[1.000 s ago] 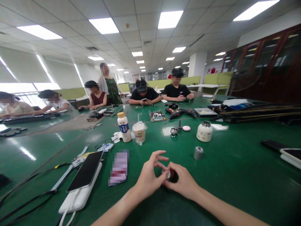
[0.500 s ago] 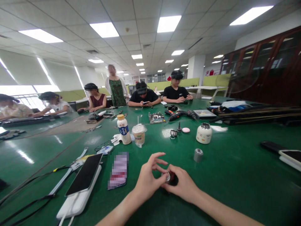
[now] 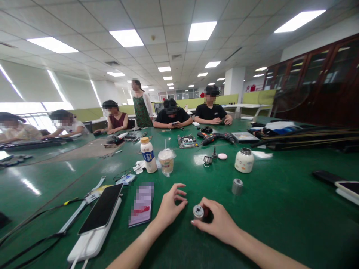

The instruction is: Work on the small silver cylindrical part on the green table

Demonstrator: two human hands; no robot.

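My right hand (image 3: 217, 220) curls round a short silver metal cylinder (image 3: 198, 213), thumb in front and fingers behind. Its round top faces up and shows dark holes; it seems to stand on the table. To its left, my left hand (image 3: 173, 204) is empty, fingers apart and bent toward the cylinder without touching it. A similar metal cylinder (image 3: 237, 186) stands upright beyond my right hand. Further back is a cream flask (image 3: 244, 160) with drawn faces and no lid. Beside it lie a pink disc (image 3: 222, 156), a dark stopper-like part (image 3: 214, 153) and a metal-and-black piece (image 3: 207, 160).
At the left are a phone (image 3: 102, 209) on a white power bank (image 3: 92, 243), cables, and a purple-screened phone (image 3: 141, 205). A milk bottle (image 3: 148, 156) and a lidded cup (image 3: 166, 162) stand ahead. Beyond are a circuit board (image 3: 187, 141), power tools (image 3: 209, 139) and seated people.
My left hand has come off the cylinder and moved left, its fingers opening. The cylinder's top now shows in my right hand. The standing person in the background has turned.
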